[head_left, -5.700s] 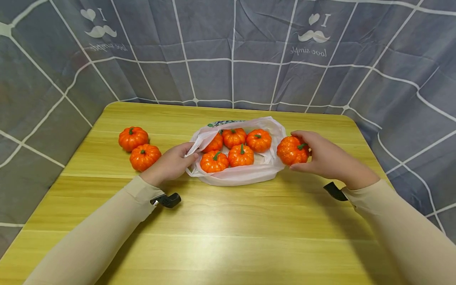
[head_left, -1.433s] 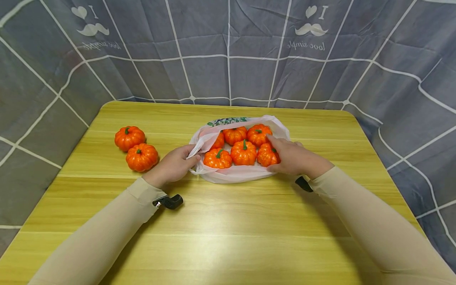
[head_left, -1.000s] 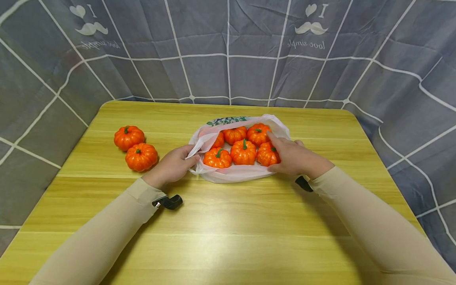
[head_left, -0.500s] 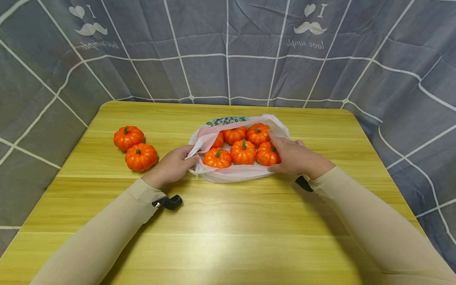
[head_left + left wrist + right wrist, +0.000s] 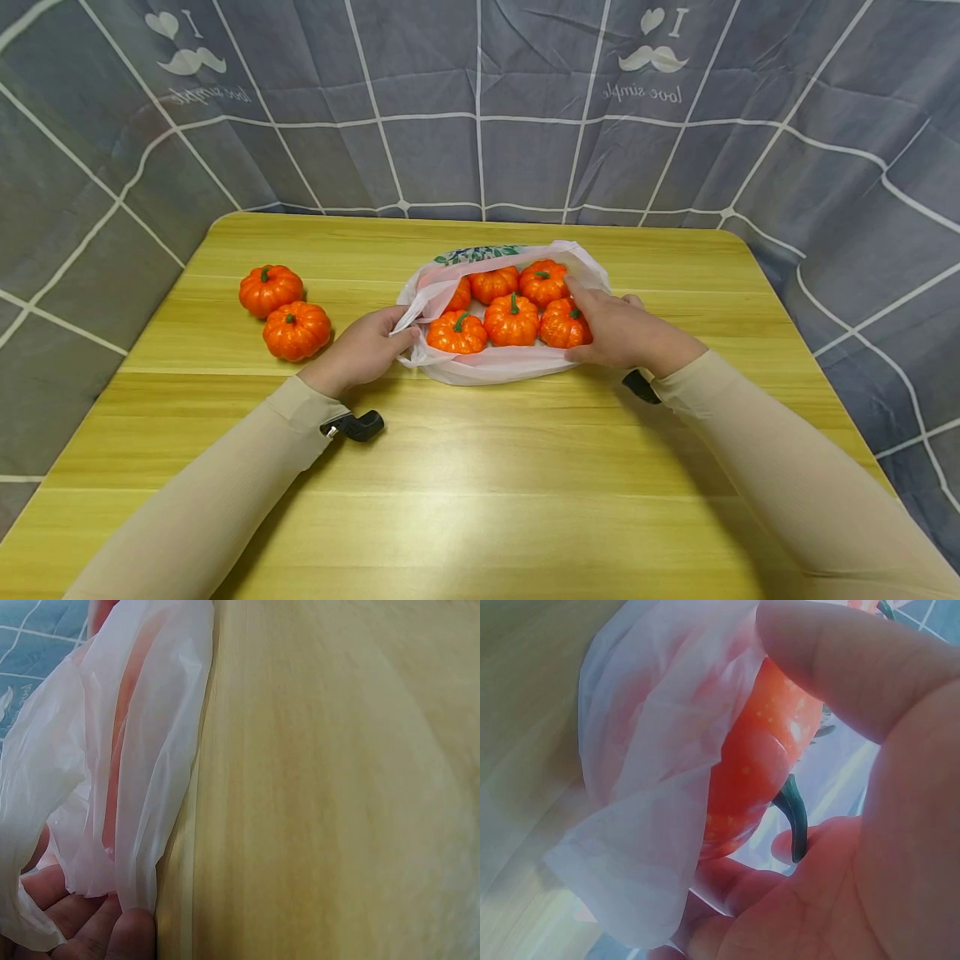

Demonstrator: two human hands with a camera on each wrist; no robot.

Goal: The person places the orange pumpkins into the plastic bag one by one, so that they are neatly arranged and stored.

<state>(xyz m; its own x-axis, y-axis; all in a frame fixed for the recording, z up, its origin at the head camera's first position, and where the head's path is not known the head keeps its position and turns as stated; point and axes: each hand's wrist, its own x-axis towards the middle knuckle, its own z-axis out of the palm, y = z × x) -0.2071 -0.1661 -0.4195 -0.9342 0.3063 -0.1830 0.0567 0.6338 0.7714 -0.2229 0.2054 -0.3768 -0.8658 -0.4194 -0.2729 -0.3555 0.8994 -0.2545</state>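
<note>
In the head view a white translucent plastic bag lies on its side with its mouth facing me. Several small orange pumpkins with green stems sit inside. My left hand pinches the bag's left edge; in the left wrist view its curled fingers hold the gathered plastic. My right hand reaches into the right side, thumb and fingers around the front right pumpkin. In the right wrist view that pumpkin is partly covered by bag plastic, and the thumb lies against it.
Two more pumpkins, one behind and one in front, stand on the wooden table left of the bag, close to my left hand. A grey checked curtain hangs around the table's back and sides.
Since the oldest frame, my right hand has carried a pumpkin leftward from outside the bag to its front right inside. The left hand still holds the bag; over the last second almost nothing moves.
</note>
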